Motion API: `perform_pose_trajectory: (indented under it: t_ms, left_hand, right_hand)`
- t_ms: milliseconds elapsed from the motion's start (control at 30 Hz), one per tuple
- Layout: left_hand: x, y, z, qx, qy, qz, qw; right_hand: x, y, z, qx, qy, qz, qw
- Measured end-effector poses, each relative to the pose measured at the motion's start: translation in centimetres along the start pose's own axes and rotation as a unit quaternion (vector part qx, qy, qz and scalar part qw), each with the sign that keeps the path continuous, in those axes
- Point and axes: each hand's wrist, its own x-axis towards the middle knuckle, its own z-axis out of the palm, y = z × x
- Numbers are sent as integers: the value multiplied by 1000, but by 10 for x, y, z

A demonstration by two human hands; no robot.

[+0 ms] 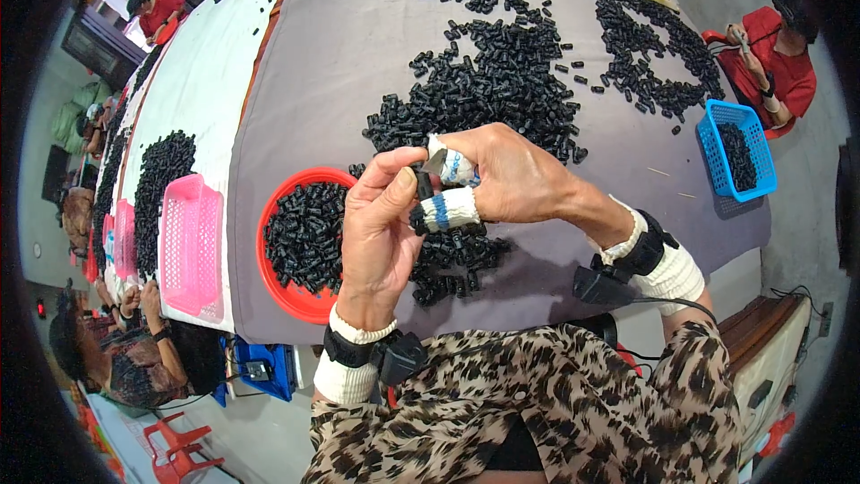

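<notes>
Above the grey-covered table, my left hand [381,233] pinches a small black cylindrical part [424,185] between thumb and fingertips. My right hand [524,175] meets it from the right, its thumb and forefinger wrapped in white finger covers with blue marks. Between those covered fingers, a small grey blade-like piece [436,161] shows against the black part; most of it is hidden. Just left of my left hand, a red round basin [296,303] holds many similar black parts. Beneath and beyond my hands lies a large pile of black parts [502,72].
A blue basket [736,154] with black parts stands at the right, near a person in red [788,63]. Thin sticks [672,183] lie nearby. Pink baskets [191,242] and another black pile [164,175] are on the white-covered table at left, with people beside it.
</notes>
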Motion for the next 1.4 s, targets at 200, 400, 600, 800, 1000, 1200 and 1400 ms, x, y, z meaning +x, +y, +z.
perform_pose_trajectory:
  t_ms: [200, 400, 600, 800, 1000, 1200, 1400]
  left_hand:
    - [-1, -2, -1, -37, -2, -10, 999]
    - [-1, -1, -3, -26, -5, -6, 1000]
    - [-1, -1, -3, 4, 2, 1, 1000]
    - [-1, 1, -3, 55, 7, 16, 998]
    - [-3, 2, -1, 73, 10, 20, 997]
    - [-3, 1, -5, 57, -2, 13, 998]
    - [1, 1, 0, 1, 1, 2, 1000]
  right_hand:
    - [2, 0, -3, -32, 0, -4, 999]
    - [3, -1, -3, -47, -17, 5, 999]
    - [5, -2, -3, -63, -15, 2, 998]
    - [5, 4, -3, -97, -23, -18, 995]
    - [3, 5, 0, -60, -29, -12, 998]
    - [2, 2, -2, -76, -33, -35, 996]
    - [1, 2, 0, -10, -2, -30, 999]
